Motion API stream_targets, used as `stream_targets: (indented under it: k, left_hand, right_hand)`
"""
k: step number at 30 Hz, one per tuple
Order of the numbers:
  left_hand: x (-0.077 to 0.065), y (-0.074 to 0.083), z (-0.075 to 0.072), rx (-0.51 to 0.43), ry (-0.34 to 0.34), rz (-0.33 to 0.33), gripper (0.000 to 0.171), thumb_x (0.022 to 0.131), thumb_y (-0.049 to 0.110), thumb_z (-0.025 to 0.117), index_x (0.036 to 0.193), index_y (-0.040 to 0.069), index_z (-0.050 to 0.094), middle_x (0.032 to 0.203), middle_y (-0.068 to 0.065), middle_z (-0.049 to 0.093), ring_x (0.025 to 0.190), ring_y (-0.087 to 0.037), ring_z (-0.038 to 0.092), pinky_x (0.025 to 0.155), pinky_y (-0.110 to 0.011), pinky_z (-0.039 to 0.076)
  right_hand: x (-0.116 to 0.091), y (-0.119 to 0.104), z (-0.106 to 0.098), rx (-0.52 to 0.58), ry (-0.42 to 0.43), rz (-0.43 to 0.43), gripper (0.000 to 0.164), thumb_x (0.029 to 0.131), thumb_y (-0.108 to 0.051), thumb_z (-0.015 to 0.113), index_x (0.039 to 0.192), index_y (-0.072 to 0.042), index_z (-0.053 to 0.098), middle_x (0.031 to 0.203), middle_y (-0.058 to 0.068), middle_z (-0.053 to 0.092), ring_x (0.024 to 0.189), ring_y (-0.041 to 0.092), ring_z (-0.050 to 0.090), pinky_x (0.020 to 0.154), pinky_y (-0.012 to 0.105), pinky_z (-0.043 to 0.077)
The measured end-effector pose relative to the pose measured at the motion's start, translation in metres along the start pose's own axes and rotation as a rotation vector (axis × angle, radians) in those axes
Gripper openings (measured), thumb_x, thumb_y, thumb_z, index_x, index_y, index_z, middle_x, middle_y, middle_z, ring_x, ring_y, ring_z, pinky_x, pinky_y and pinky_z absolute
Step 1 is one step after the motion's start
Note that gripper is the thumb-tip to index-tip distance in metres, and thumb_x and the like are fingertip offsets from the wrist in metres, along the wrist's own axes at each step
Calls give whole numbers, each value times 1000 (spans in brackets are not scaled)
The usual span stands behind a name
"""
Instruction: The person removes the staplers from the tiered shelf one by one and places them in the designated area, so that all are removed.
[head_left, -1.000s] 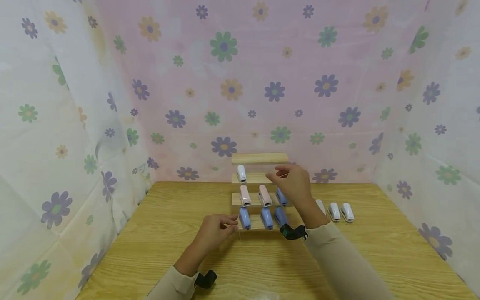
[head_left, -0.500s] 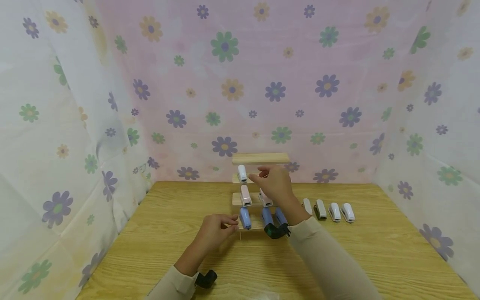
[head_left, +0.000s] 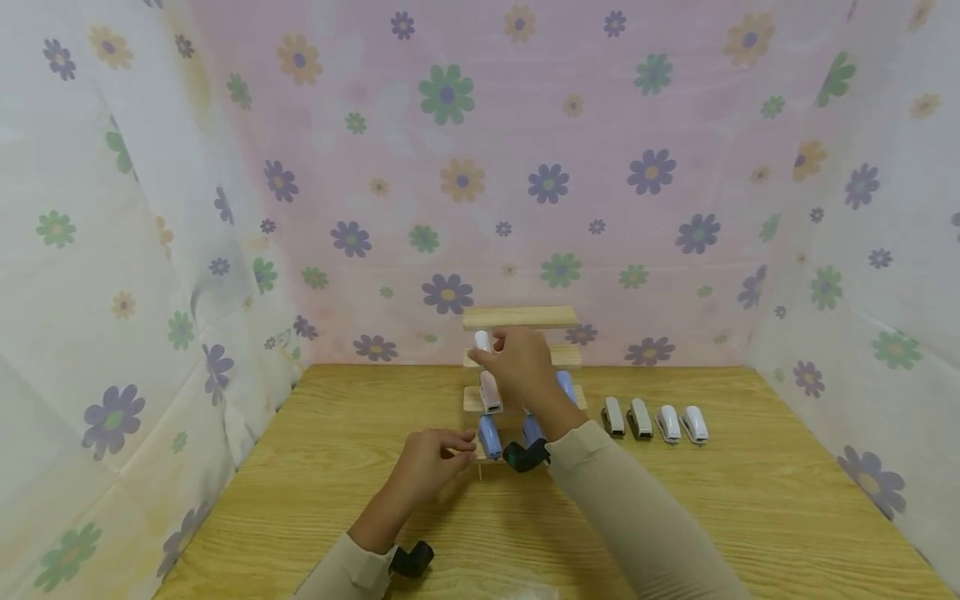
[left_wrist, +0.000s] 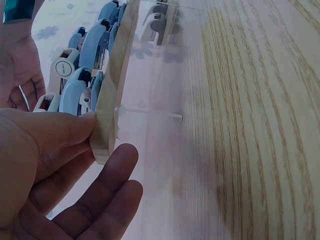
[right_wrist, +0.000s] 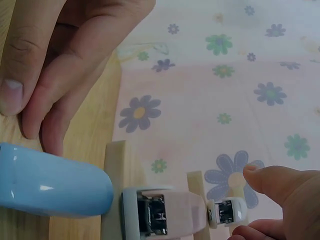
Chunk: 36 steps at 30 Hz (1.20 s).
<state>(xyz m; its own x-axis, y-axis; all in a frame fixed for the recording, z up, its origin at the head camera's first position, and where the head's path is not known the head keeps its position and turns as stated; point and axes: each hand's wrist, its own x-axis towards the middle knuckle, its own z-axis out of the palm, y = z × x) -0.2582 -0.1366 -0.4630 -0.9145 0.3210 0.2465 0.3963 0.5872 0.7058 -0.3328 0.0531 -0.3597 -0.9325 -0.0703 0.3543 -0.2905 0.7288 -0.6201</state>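
Note:
A tiered wooden rack (head_left: 519,317) stands on the table, bearing small staplers. My left hand (head_left: 435,460) pinches the left end of its lowest board (left_wrist: 106,125) between thumb and fingers. Blue staplers (head_left: 489,437) line that lowest board. Above them sit a pink stapler (head_left: 490,392) and, at the right, another blue stapler (head_left: 566,385). My right hand (head_left: 520,360) is at a white stapler (head_left: 482,340) on the third board's left end. In the right wrist view, its thumb and fingers spread around this white stapler (right_wrist: 231,212), the thumb apart from it. The hand hides part of the rack.
To the right of the rack, several staplers stand in a row on the wooden table (head_left: 337,433): two pale ones with dark bases (head_left: 639,419) and two white ones (head_left: 694,424). Flowered cloth (head_left: 480,167) hangs behind and at both sides.
My right hand has moved left along the third board, from its right part to the white stapler. It uncovers the pale staplers on the table. My left hand stays put.

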Motion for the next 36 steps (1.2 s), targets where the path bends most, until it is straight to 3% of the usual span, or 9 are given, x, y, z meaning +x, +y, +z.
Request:
stream_targets:
  k: [4,6,10,15,19,23,36]
  left_hand:
    - [0,0,0,5,1,8,13,95,18,77,103,10,84,124,-1,76,110,-25,73,77,-26,60]
    - [-1,0,1,6,2,9,13,95,18,78,103,11,84,125,-1,75,108,-25,73,75,-24,59]
    - [-1,1,0,-2,3,1,12,95,18,78,103,11,84,125,-1,75,106,-24,73,74,-23,58]
    - [0,1,0,-15,4,-2,12,95,17,77,103,10,84,125,-1,75,104,-23,74,73,-22,58]
    - [-1,1,0,-16,4,-4,12,95,18,77,103,11,84,125,-1,75,103,-22,74,72,-22,58]
    - [-1,2,0,-15,8,-1,12,95,17,77,103,10,84,125,-1,75,106,-23,73,74,-23,58]
    - [0,1,1,-7,7,-5,13,95,17,77,103,10,84,124,-1,75,105,-23,74,74,-23,58]
  right_hand:
    - [-1,-2,3,9,-2,-41,44,91,-43,80,87,-1,67,72,4,60,58,16,51,51,28,40]
    - [-1,-3,4,17,-3,-50,41,92,-40,80,83,-3,64,64,1,51,51,15,44,48,27,33]
    - [0,-5,5,12,1,-39,34,91,-37,81,97,-4,74,61,-4,51,49,11,45,48,25,35]
    - [2,-7,7,30,-13,-1,30,92,-34,80,81,-8,70,60,0,54,49,13,47,45,25,36]
    - [2,-8,7,51,-4,19,14,93,-27,77,94,-13,77,72,-1,69,55,13,58,47,25,44]
    - [3,-7,8,48,10,18,19,92,-23,75,106,-10,79,82,1,75,60,13,65,52,26,52]
    - [-1,0,2,78,99,-23,27,89,-21,77,114,-11,80,99,6,79,80,17,72,64,31,59]
